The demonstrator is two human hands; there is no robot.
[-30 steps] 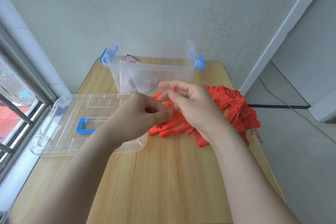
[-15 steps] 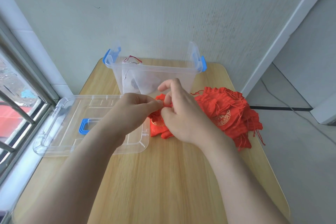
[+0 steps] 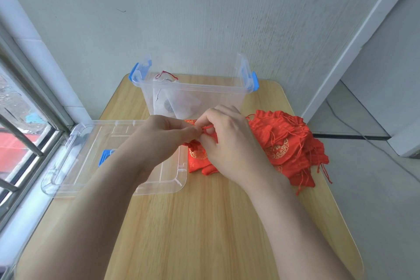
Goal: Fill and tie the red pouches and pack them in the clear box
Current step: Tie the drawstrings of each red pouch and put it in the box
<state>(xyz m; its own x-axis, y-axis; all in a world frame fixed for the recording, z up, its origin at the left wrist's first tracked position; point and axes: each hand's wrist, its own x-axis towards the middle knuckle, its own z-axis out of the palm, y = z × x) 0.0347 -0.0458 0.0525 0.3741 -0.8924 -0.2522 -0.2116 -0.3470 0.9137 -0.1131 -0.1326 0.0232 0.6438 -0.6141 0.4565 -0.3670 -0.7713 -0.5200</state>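
Pinching a red cord between them, the left hand and the right hand meet over the middle of the table, fingertips almost touching. The cord belongs to a red pouch with a gold print, which rests on the table just under the hands, its gathered neck up at the fingers. Both hands have curled fingers: the left nips the cord between thumb and forefinger, the right holds it from the other side, its other fingers bent over the pouch. To the right, a pile of more red pouches lies heaped near the table's right edge, cords trailing. The clear box with blue latches stands open at the far side, with a pale bag inside it. Its lid lies flat on the left, just beside the pouch and near the window.
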